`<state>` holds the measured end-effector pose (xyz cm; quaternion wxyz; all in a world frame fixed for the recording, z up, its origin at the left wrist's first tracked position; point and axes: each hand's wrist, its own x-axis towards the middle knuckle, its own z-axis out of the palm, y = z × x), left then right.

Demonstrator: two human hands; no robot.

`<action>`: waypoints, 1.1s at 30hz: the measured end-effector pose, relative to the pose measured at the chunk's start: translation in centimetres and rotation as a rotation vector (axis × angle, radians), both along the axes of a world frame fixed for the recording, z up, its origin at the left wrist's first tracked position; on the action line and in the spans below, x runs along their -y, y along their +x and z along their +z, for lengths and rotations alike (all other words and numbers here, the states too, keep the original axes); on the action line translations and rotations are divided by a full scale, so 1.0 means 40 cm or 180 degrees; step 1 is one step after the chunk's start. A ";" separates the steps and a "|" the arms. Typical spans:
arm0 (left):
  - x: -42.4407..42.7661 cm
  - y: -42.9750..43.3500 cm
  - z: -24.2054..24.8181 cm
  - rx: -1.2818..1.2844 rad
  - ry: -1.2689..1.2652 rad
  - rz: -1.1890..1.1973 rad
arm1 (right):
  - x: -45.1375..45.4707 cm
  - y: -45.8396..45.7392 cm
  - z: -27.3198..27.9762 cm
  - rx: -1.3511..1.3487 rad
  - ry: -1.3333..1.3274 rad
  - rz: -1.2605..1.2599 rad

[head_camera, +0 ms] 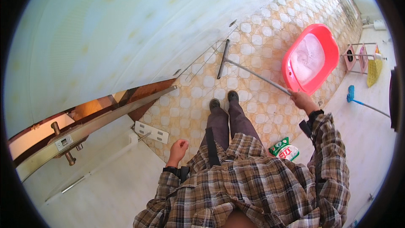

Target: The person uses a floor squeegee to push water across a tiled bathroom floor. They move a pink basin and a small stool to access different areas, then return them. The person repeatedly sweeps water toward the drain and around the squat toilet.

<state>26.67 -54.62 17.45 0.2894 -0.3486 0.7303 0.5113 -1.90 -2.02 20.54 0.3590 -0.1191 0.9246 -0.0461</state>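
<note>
My right hand [302, 101] grips the grey pole of a floor squeegee [258, 74]. Its dark blade [223, 59] is at the far end of the pole, over the tiled floor [205, 91] ahead of my feet. Just beyond that hand is a pink plastic tub [330, 50] with white foamy suds [307, 58] inside. My left hand [178, 152] hangs by my left side with its fingers loosely curled together, holding nothing. Nearest to it is a white flat mop head [152, 132] on a pole leaning by the door.
A partly open door [50, 161] with a metal handle stands at the left. Beside my right leg lies a green and white detergent bag [284, 150]. On the right are a small rack [360, 57] with a yellow cloth [374, 72] and a blue-headed brush [350, 94].
</note>
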 end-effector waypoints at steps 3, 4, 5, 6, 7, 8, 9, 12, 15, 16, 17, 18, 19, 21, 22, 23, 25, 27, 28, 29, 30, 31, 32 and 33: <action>0.000 -0.026 -0.003 -0.0058 0.0069 -0.0159 | 0.030 0.097 0.013 0.0262 0.0349 0.0091; 0.003 -0.034 -0.001 -0.0079 0.0068 -0.0212 | 0.052 0.116 0.001 0.0293 0.0339 0.0074; 0.006 -0.042 0.002 -0.0071 0.0137 -0.0210 | 0.068 0.123 -0.014 0.0240 0.0104 0.0189; 0.010 -0.050 0.007 -0.0085 0.0006 -0.0286 | 0.088 0.119 -0.039 0.0236 0.0048 0.0174; 0.016 -0.057 0.013 -0.0070 -0.0050 -0.0307 | 0.104 0.105 -0.068 0.0240 -0.0135 0.0153; 0.021 -0.064 0.019 -0.0023 -0.0039 -0.0258 | 0.113 0.079 -0.099 0.0178 -0.0097 0.0231; 0.029 -0.069 0.026 -0.0037 -0.0131 -0.0322 | 0.119 0.043 -0.133 0.0156 -0.0140 0.0322; 0.044 -0.081 0.045 0.0045 -0.0161 -0.0291 | 0.068 -0.108 -0.185 0.0252 -0.0056 0.0144; 0.041 -0.085 0.050 0.0164 -0.0108 -0.0229 | -0.004 -0.281 -0.151 0.0338 0.0288 0.0067; 0.034 -0.085 0.049 0.0235 -0.0113 -0.0258 | -0.022 -0.330 -0.123 0.0343 0.0331 0.0002; 0.025 -0.086 0.044 0.0292 -0.0081 -0.0221 | -0.038 -0.377 -0.093 0.0295 0.0358 -0.0040; 0.014 -0.087 0.039 0.0215 -0.0031 -0.0270 | -0.049 -0.417 -0.063 0.0280 0.0312 -0.0219; 0.003 -0.088 0.034 0.0236 -0.0025 -0.0332 | -0.059 -0.449 -0.031 0.0246 0.0280 -0.0390; -0.018 -0.091 0.021 0.0200 0.0093 -0.0367 | -0.063 -0.517 0.022 0.0105 0.0458 -0.0511; -0.026 -0.095 0.012 0.0222 -0.0041 -0.0513 | -0.066 -0.540 0.040 0.0123 0.0462 -0.0597; -0.030 -0.096 0.006 0.0153 -0.0063 -0.0568 | -0.068 -0.548 0.051 -0.0052 0.0401 -0.0586; -0.033 -0.106 -0.007 0.0156 -0.0009 -0.0535 | -0.080 -0.515 0.060 -0.0309 0.0068 -0.0469; -0.029 -0.116 -0.018 0.0138 0.0031 -0.0477 | -0.086 -0.408 0.052 -0.0124 0.0006 -0.0861; -0.027 -0.120 -0.019 0.0146 0.0098 -0.0423 | -0.093 -0.290 0.049 -0.0479 -0.0527 -0.1456; -0.025 -0.131 -0.023 0.0122 0.0256 -0.0312 | -0.081 -0.214 0.039 -0.0086 -0.0500 -0.1205; -0.025 -0.138 -0.019 0.0170 0.0137 -0.0475 | -0.073 -0.100 0.046 0.0235 -0.0284 -0.0720; -0.028 -0.156 -0.018 0.0082 0.0095 -0.0584 | -0.035 0.029 0.044 0.0453 -0.0713 -0.1690; -0.034 -0.173 -0.010 0.0041 0.0126 -0.0631 | 0.012 0.134 0.045 0.0946 -0.1027 -0.2169; -0.041 -0.198 -0.001 0.0249 0.0115 -0.0613 | 0.071 0.233 0.051 0.1262 -0.1244 -0.3230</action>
